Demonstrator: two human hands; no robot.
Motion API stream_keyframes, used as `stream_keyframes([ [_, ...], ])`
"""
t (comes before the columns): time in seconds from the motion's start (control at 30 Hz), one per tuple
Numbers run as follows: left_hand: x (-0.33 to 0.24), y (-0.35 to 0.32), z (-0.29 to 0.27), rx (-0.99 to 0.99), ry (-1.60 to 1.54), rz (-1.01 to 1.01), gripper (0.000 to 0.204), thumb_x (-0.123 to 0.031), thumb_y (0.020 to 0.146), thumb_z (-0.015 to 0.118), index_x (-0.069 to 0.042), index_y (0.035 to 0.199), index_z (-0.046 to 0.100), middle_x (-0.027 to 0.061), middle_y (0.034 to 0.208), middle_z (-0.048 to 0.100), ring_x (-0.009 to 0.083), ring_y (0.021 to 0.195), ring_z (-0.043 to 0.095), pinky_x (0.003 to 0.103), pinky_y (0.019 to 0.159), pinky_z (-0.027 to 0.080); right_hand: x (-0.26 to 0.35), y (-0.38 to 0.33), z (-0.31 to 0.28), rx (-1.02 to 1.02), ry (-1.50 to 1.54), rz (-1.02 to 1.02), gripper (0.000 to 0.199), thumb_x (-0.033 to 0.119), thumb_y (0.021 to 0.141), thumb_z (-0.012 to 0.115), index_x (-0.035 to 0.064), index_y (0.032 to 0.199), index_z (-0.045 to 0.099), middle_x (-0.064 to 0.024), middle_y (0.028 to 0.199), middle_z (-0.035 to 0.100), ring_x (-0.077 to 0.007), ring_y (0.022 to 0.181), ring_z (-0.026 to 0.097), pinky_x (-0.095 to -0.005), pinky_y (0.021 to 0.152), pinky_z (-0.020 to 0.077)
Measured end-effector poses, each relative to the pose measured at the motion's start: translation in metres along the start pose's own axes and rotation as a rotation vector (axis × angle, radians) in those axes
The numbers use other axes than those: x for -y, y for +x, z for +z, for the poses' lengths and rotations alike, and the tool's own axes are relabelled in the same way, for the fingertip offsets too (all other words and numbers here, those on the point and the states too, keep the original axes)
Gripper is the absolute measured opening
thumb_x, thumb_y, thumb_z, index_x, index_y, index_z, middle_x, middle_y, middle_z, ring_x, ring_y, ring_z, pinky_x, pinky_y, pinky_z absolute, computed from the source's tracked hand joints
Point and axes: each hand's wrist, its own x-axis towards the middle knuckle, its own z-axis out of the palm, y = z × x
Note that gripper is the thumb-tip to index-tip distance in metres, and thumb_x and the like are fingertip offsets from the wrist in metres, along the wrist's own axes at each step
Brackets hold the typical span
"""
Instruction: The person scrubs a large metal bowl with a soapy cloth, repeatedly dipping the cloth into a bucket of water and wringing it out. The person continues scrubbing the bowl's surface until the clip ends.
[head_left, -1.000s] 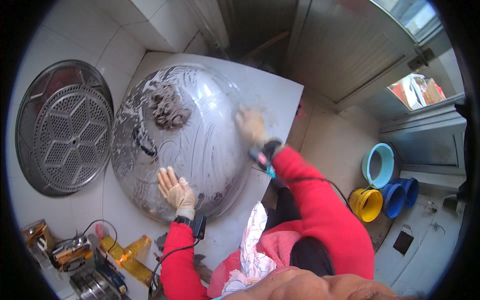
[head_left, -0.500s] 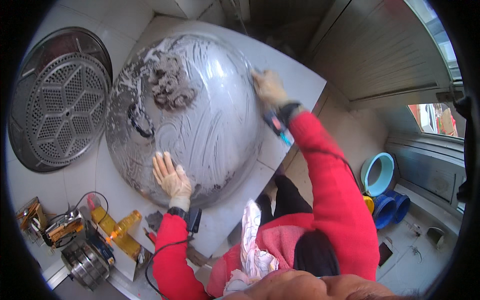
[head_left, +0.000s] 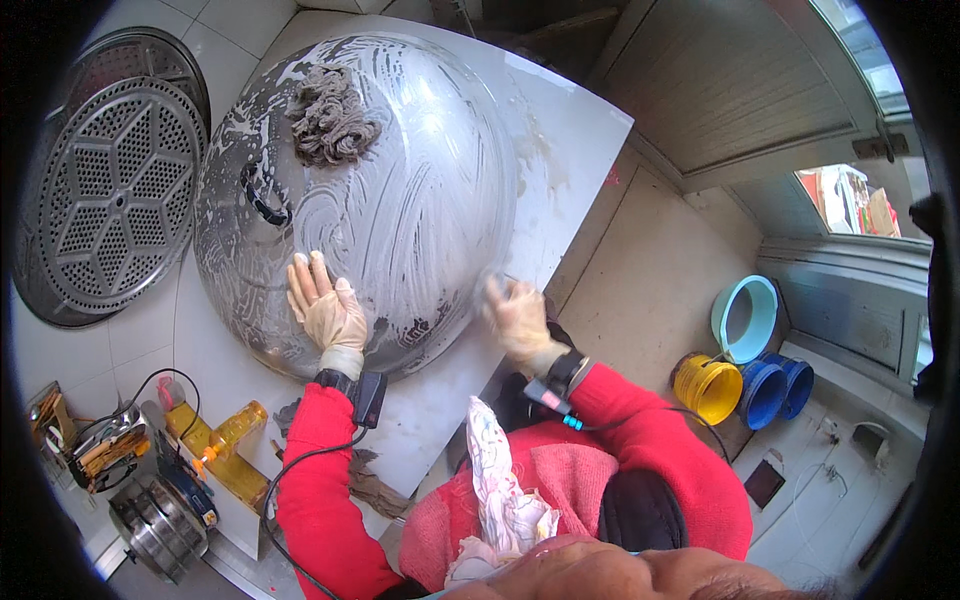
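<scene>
our gloved hands on a soapy steel dome lid (head_left: pixel 400 180)
left hand (head_left: pixel 325 312) flat, fingers spread; right hand (head_left: pixel 517 318) at four o'clock rim, grip unclear.

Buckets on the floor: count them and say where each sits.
3 show. A pale blue bucket stands nearest the wall, a yellow bucket below it, and dark blue buckets right of the yellow one look nested, so more may be hidden.

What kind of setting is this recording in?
Probably a kitchen wash-up corner, perhaps a commercial one: a huge soapy metal dome lid on a white counter, a large perforated steamer tray alongside, and stacked plastic buckets on the floor.
</scene>
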Motion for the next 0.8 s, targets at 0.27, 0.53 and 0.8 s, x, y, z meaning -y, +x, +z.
stream_keyframes([
  [0.27,0.002,-0.001,0.005,0.003,0.040,-0.010,0.060,-0.034,0.097,0.044,-0.011,0.151,0.033,0.0142,0.158,0.025,0.0341,0.146,0.021,0.053,0.117,0.016,-0.005,0.025,0.006,-0.284,0.032,0.133,0.045,0.027,0.085,0.062,0.0119,0.127,0.056,-0.0223,0.087,0.061,-0.0411,0.083,0.059,-0.0520,0.071,0.0481],
  [0.53,0.002,0.000,0.005,-0.017,0.047,-0.006,0.059,-0.035,0.096,0.043,-0.012,0.150,0.034,0.0145,0.158,0.026,0.0331,0.146,0.022,0.053,0.117,0.016,0.020,-0.006,0.007,-0.187,-0.028,0.054,0.052,0.032,0.085,0.064,0.0140,0.132,0.054,-0.0216,0.095,0.063,-0.0407,0.085,0.062,-0.0505,0.074,0.0510],
  [0.8,-0.001,0.000,0.002,-0.007,0.042,-0.014,0.058,-0.034,0.097,0.042,-0.011,0.149,0.035,0.0150,0.157,0.027,0.0333,0.146,0.021,0.053,0.117,0.015,0.020,0.033,-0.011,-0.331,0.162,0.210,0.036,0.028,0.087,0.061,0.0103,0.117,0.056,-0.0233,0.089,0.061,-0.0432,0.083,0.060,-0.0552,0.071,0.0496],
])
